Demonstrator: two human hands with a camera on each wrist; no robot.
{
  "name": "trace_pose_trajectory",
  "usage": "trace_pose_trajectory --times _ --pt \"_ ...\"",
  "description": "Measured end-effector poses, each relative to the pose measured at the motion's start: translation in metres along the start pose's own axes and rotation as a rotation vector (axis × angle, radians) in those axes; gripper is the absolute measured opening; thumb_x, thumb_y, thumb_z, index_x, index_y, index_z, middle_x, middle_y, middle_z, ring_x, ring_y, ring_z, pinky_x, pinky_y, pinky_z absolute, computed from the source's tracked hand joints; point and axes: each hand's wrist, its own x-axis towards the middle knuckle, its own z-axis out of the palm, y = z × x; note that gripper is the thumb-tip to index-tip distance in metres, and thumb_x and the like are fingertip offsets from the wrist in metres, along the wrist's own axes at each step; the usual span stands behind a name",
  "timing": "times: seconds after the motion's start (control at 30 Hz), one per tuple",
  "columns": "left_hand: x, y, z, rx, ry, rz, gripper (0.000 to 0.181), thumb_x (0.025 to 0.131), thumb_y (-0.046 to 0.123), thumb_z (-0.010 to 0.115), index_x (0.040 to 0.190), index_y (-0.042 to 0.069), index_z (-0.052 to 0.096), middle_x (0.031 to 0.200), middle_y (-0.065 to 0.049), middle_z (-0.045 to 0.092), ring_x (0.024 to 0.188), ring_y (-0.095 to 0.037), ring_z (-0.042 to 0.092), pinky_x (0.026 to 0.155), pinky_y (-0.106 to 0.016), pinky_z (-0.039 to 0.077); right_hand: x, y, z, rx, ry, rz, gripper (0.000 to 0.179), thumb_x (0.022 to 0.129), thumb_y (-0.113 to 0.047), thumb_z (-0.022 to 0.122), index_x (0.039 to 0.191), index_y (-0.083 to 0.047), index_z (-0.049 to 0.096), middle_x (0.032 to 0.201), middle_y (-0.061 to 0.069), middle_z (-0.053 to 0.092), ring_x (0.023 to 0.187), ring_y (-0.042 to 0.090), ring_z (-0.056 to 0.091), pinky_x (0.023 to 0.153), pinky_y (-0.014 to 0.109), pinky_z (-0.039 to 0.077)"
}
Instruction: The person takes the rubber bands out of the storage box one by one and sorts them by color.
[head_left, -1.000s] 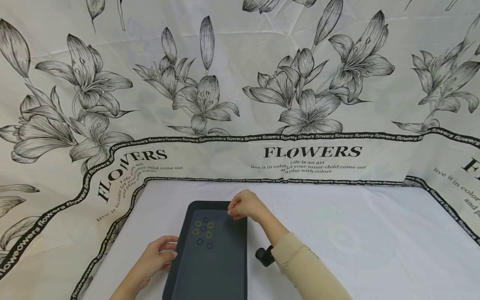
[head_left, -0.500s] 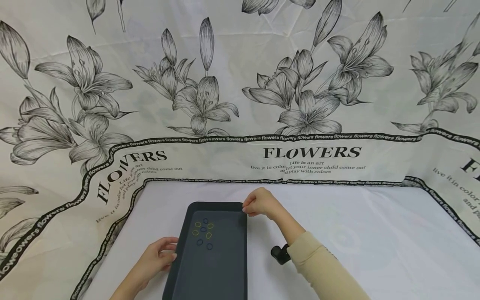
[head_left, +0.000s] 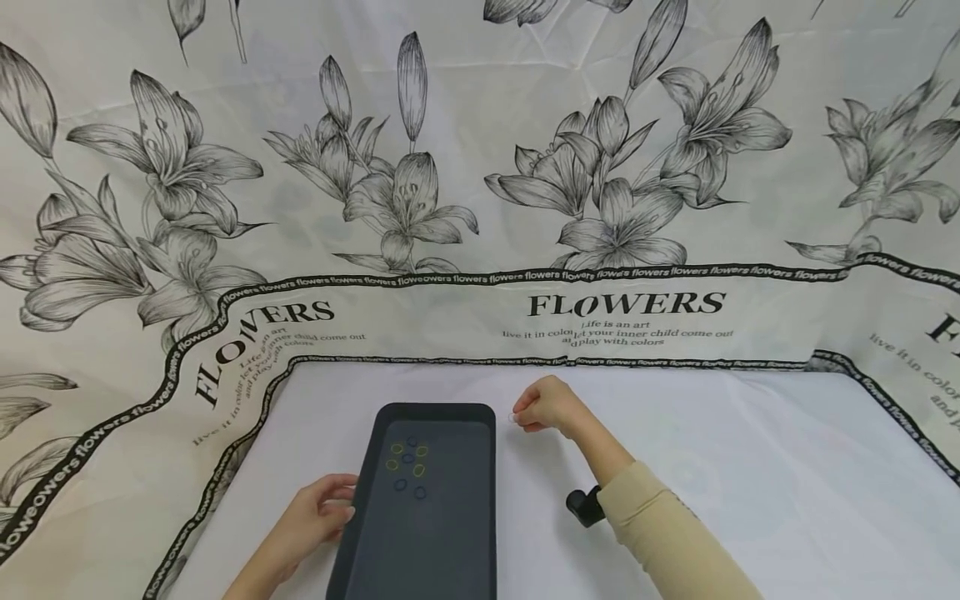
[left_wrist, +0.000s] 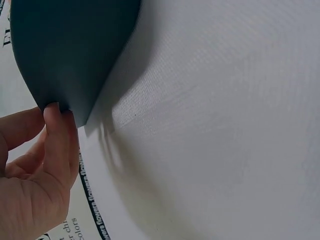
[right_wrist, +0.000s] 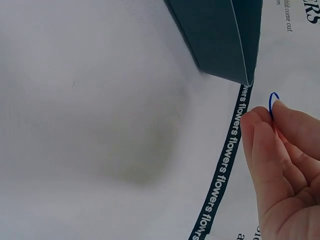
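Note:
A dark grey rectangular tray [head_left: 420, 542] lies lengthwise on the white table, its far end towards the backdrop. Several small yellow and blue rubber bands [head_left: 408, 459] are scattered flat in its far left part. My left hand [head_left: 311, 517] holds the tray's left rim; in the left wrist view its fingertips [left_wrist: 52, 111] pinch that edge. Beyond the tray's far right corner, my right hand [head_left: 551, 406] pinches a thin blue rubber band [right_wrist: 271, 105] between thumb and fingertips. The band's loop sticks up from the fingers, its lower part hidden.
White cloth [head_left: 720, 475] spreads to the right of the tray. A floral backdrop [head_left: 450, 325] with a black lettered border rises behind the table. A small black device [head_left: 585, 507] sits at the right wrist by the beige sleeve [head_left: 660, 525].
My right hand has moved right, from over the tray's far right corner to outside the tray. The left hand stays at the left rim, and the bands in the tray lie as before.

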Motion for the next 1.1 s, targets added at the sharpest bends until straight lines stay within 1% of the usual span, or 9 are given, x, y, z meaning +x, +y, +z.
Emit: trace_pose_trajectory --times 0.1,0.2,0.33,0.4,0.57,0.67,0.7,0.83,1.1 --pt "0.002 0.004 0.002 0.015 0.015 0.004 0.042 0.083 -0.007 0.058 0.123 -0.009 0.048 0.104 -0.014 0.06 0.083 -0.021 0.061 0.061 -0.033 0.051 0.003 0.004 -0.001 -0.021 0.013 0.008 0.005 0.076 0.005 0.069 0.081 0.006 0.067 0.073 0.007 0.064 0.061 0.013 0.062 0.061 0.028 0.053" --pt "0.003 0.004 0.007 0.025 0.044 -0.009 0.041 0.081 -0.011 0.057 0.121 -0.009 0.049 0.102 -0.014 0.059 0.08 -0.02 0.06 0.059 -0.033 0.05 0.004 0.01 0.0 -0.059 0.019 0.029 0.004 0.077 0.004 0.07 0.079 0.005 0.067 0.071 0.006 0.063 0.06 0.013 0.061 0.06 0.027 0.053" --pt "0.005 0.007 0.013 0.026 0.081 -0.024 0.041 0.08 -0.011 0.056 0.121 -0.008 0.051 0.102 -0.014 0.059 0.08 -0.02 0.06 0.06 -0.035 0.051 0.007 0.018 0.001 -0.087 0.029 0.055 0.005 0.076 0.003 0.072 0.076 0.002 0.067 0.07 0.007 0.063 0.06 0.014 0.061 0.059 0.027 0.052" --pt "0.004 0.008 0.014 0.027 0.092 -0.023 0.041 0.08 -0.011 0.055 0.121 -0.007 0.051 0.102 -0.015 0.059 0.081 -0.02 0.06 0.061 -0.035 0.051 0.009 0.023 0.001 -0.099 0.027 0.05 0.005 0.075 0.003 0.072 0.074 0.002 0.067 0.069 0.007 0.063 0.059 0.014 0.061 0.058 0.027 0.052" --pt "0.002 0.008 0.011 0.032 0.107 -0.028 0.04 0.08 -0.011 0.056 0.12 -0.007 0.052 0.103 -0.015 0.059 0.082 -0.021 0.061 0.061 -0.036 0.051 0.016 0.036 0.003 -0.13 0.006 -0.007 0.008 0.074 0.0 0.074 0.072 0.0 0.066 0.064 0.005 0.062 0.054 0.014 0.059 0.053 0.026 0.05" --pt "0.001 0.007 0.01 0.022 0.103 -0.037 0.04 0.081 -0.011 0.056 0.121 -0.007 0.052 0.103 -0.015 0.059 0.083 -0.021 0.061 0.061 -0.036 0.051 0.017 0.04 0.008 -0.143 0.033 -0.015 0.01 0.072 0.0 0.074 0.068 -0.001 0.065 0.059 0.004 0.06 0.052 0.013 0.056 0.051 0.025 0.047" --pt "0.0 0.007 0.01 0.021 0.102 -0.036 0.04 0.081 -0.011 0.056 0.121 -0.007 0.052 0.103 -0.015 0.059 0.083 -0.021 0.061 0.061 -0.036 0.051 0.016 0.04 0.009 -0.166 0.057 0.001 0.01 0.072 0.0 0.074 0.068 -0.002 0.066 0.058 0.004 0.06 0.052 0.013 0.056 0.052 0.025 0.047" --pt "0.0 0.005 0.01 0.016 0.088 -0.021 0.041 0.081 -0.01 0.056 0.122 -0.009 0.051 0.103 -0.016 0.059 0.083 -0.021 0.061 0.06 -0.035 0.051 0.012 0.04 0.015 -0.252 0.113 -0.022 0.012 0.07 -0.001 0.076 0.064 -0.004 0.066 0.051 0.0 0.056 0.048 0.011 0.05 0.052 0.024 0.04" --pt "0.001 0.004 0.01 0.024 0.11 -0.018 0.042 0.08 -0.01 0.057 0.122 -0.008 0.051 0.103 -0.015 0.059 0.082 -0.021 0.061 0.06 -0.035 0.051 0.011 0.036 0.017 -0.359 0.15 -0.087 0.013 0.068 -0.002 0.077 0.062 -0.004 0.065 0.051 -0.002 0.054 0.048 0.011 0.048 0.052 0.025 0.04"
